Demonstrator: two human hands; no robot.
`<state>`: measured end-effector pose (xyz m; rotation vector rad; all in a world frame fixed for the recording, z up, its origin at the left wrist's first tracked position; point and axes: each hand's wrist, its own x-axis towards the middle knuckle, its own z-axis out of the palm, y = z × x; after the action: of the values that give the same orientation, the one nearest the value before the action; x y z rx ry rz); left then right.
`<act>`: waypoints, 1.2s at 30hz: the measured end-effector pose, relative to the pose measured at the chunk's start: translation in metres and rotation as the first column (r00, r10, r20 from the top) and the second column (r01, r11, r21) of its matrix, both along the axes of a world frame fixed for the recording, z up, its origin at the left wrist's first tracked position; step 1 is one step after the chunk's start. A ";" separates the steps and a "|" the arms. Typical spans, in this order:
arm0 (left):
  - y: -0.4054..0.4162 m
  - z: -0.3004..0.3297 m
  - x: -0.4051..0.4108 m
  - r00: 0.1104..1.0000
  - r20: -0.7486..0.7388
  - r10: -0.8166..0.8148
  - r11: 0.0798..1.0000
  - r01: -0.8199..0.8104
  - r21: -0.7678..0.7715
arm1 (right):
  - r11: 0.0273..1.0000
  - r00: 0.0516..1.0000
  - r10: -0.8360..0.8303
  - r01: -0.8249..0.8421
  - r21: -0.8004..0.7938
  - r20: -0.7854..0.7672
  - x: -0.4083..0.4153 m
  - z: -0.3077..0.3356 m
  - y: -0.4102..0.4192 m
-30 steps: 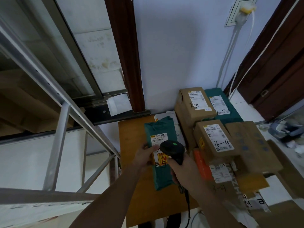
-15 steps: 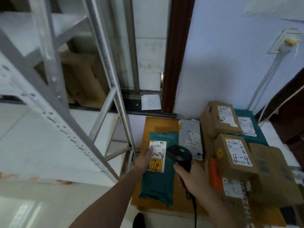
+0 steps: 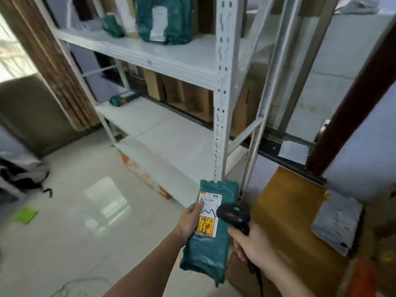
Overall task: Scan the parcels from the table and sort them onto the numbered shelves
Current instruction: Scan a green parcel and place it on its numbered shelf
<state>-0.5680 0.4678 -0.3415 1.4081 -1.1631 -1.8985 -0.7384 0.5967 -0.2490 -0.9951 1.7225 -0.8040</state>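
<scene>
The left hand (image 3: 189,221) is gripping a green parcel (image 3: 209,230) by its left edge, thumb lying across the white label (image 3: 207,215), and is holding it in the air above the floor, just left of the table (image 3: 285,211). The right hand (image 3: 251,243) is curling round the handle of a black scanner (image 3: 234,215), whose head is sitting just beside the label.

A white metal shelf rack (image 3: 220,103) is standing right in front of the parcel, its near upright rising just behind the parcel's top end. On the top shelf a big green bag (image 3: 165,18) is standing among smaller packets; on the middle shelf a small green packet (image 3: 124,97) is lying at the back. Brown boxes (image 3: 188,97) are leaning behind the rack. A grey bag (image 3: 336,224) is lying on the table.

Compared with half a second ago, the view is swinging left: the parcel is now lifted off the table and facing the rack, and the stacked brown boxes on the table are out of sight.
</scene>
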 end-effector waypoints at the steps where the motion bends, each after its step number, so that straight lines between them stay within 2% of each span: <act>1: -0.005 0.004 0.020 0.999 -0.003 0.049 0.999 -0.049 -0.019 | 1.000 1.000 0.026 -0.026 -0.009 0.001 0.016 0.004 -0.010; 7: -0.046 0.028 0.143 0.931 -0.031 0.364 0.926 -0.366 -0.097 | 0.969 0.971 0.237 -0.239 -0.066 -0.037 0.120 0.029 -0.084; 10: -0.070 0.039 0.207 0.885 -0.077 0.460 0.879 -0.466 -0.100 | 0.943 0.950 0.308 -0.312 -0.116 -0.048 0.176 0.043 -0.129; 15: -0.107 0.057 0.299 0.850 -0.086 0.519 0.843 -0.526 -0.115 | 0.917 0.933 0.358 -0.358 -0.174 -0.031 0.261 0.065 -0.186; 21: -0.163 0.058 0.361 0.792 -0.108 0.601 0.788 -0.610 -0.088 | 0.887 0.903 0.430 -0.427 -0.178 -0.024 0.329 0.074 -0.247; 27: -0.255 0.050 0.400 0.794 -0.092 0.601 0.786 -0.608 -0.109 | 0.862 0.883 0.466 -0.467 -0.198 -0.058 0.373 0.071 -0.339; 36: -0.412 0.058 0.471 0.766 -0.072 0.639 0.752 -0.641 -0.153 | 0.842 0.856 0.518 -0.511 -0.170 -0.009 0.438 0.070 -0.504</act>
<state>-0.0965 0.0555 -0.2833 1.4480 -0.6716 -1.2822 -0.3001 0.0929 -0.1793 -1.4681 1.2703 -0.6085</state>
